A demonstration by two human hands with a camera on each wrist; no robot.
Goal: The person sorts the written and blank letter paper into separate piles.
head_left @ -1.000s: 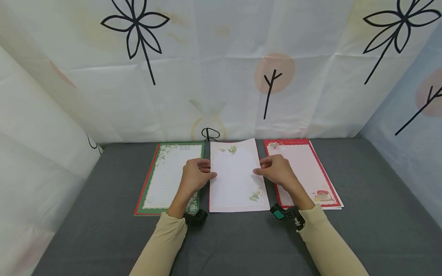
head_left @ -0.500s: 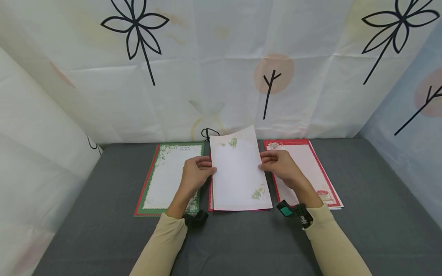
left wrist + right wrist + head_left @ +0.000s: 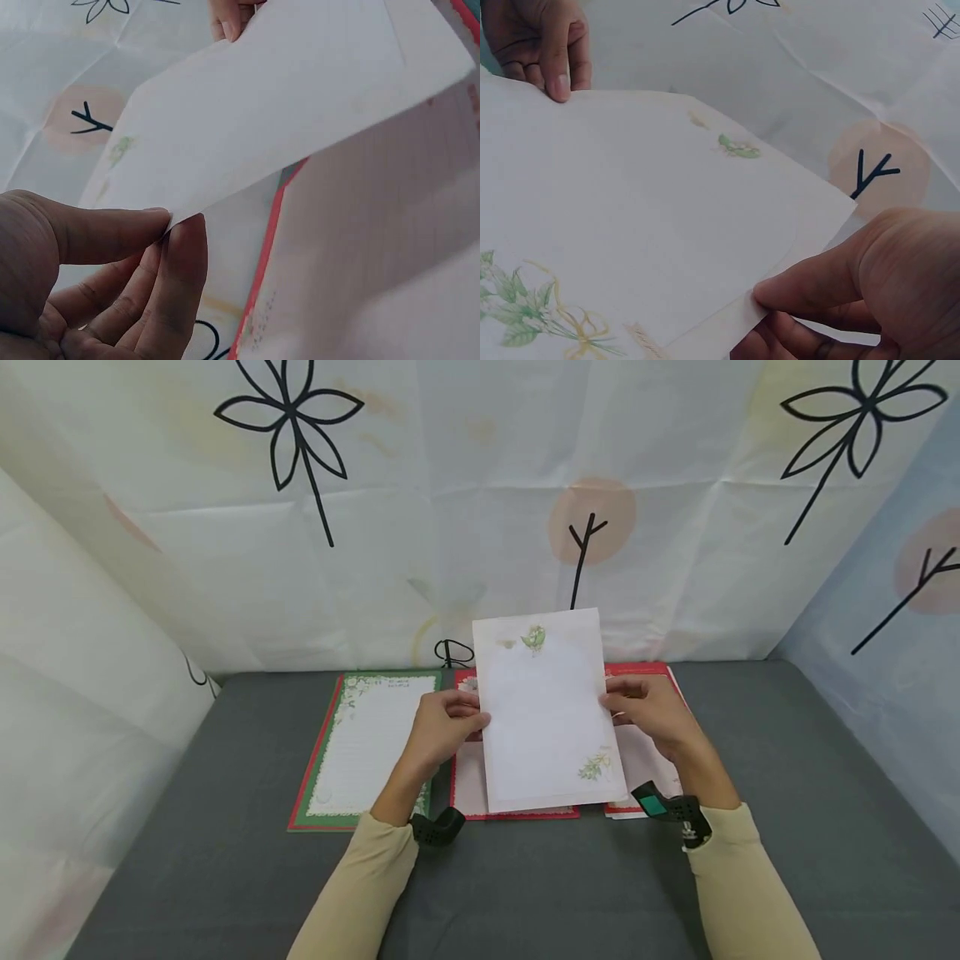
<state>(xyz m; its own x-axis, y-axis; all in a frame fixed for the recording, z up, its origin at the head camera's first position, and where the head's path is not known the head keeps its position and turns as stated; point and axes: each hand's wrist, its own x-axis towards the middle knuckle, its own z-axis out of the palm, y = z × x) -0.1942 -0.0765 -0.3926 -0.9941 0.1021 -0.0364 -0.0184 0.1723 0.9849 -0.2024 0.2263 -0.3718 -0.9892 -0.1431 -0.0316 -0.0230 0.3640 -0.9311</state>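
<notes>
A white sheet of paper (image 3: 551,710) with green leaf prints at its top and lower right is held up, tilted, above the table. My left hand (image 3: 444,724) pinches its left edge between thumb and fingers, as the left wrist view shows of that hand (image 3: 120,262). On the opposite edge my right hand (image 3: 651,712) pinches it the same way; in the right wrist view the thumb of this hand (image 3: 840,285) lies on the printed face. Under the sheet, partly hidden by it, lies a red-bordered paper (image 3: 468,785), whose lined face shows in the left wrist view.
To the left lies a green-bordered lined sheet (image 3: 367,752) with a red edge showing beneath. Another red-bordered stack (image 3: 641,768) lies to the right, partly covered by the raised sheet and right hand. A patterned white cloth (image 3: 480,527) hangs behind the grey table (image 3: 525,893).
Both hands have lifted the white sheet off the middle pile and carried it up and to the right. The red-bordered paper beneath has come into view.
</notes>
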